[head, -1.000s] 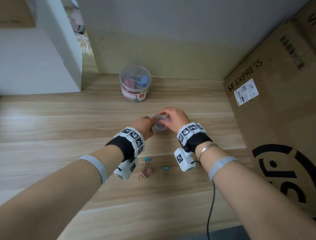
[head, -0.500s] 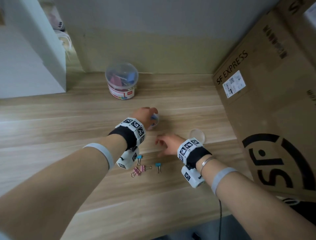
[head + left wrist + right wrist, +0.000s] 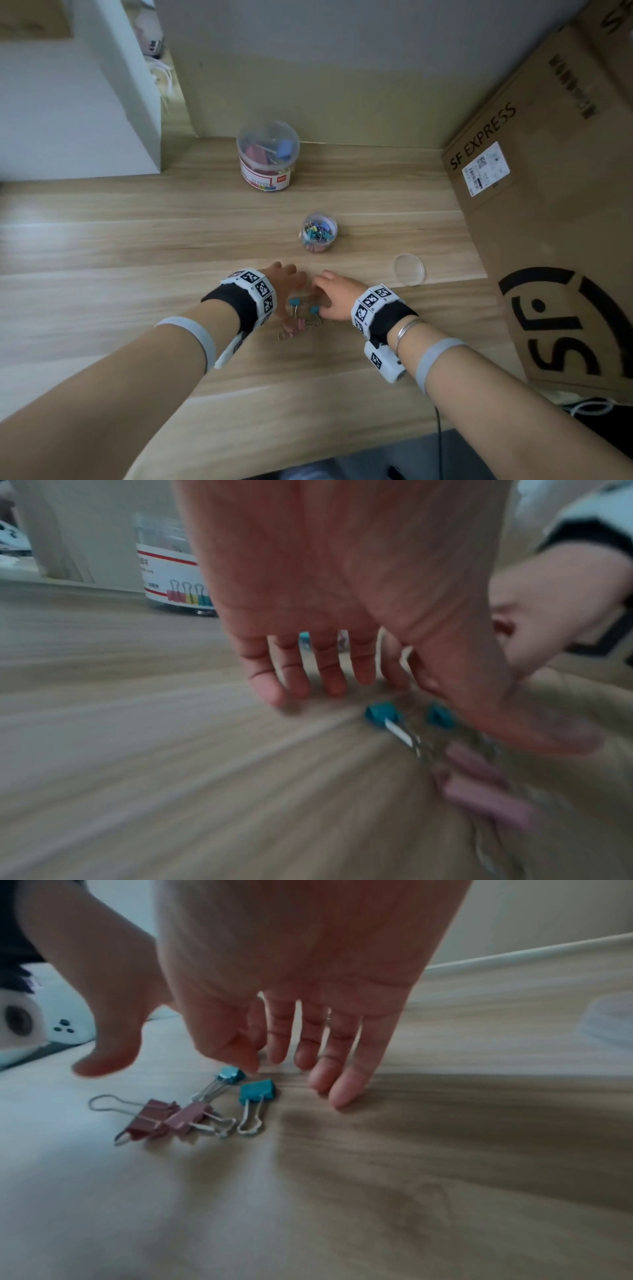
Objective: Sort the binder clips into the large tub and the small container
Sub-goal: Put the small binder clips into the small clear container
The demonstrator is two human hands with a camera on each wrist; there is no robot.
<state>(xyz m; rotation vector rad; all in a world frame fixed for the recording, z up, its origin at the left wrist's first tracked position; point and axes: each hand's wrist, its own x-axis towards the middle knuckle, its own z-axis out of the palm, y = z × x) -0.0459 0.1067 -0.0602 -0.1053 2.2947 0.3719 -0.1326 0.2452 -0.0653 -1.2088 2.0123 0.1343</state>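
Two small teal binder clips and two larger pink clips lie together on the wooden table. My left hand hovers just left of them, fingers straight and pointing down, holding nothing. My right hand is on their right, its straight fingertips touching the table beside one teal clip. The small container stands uncovered beyond the hands with several small clips inside. The large tub, lidded and holding bigger clips, stands further back.
The small container's clear lid lies on the table to the right of my right hand. A big cardboard box walls off the right side. A white cabinet stands at the back left.
Both hands left the small container; its lid now lies on the table at the right. My left hand let go last and drew back; both hands now hover at the loose clips.
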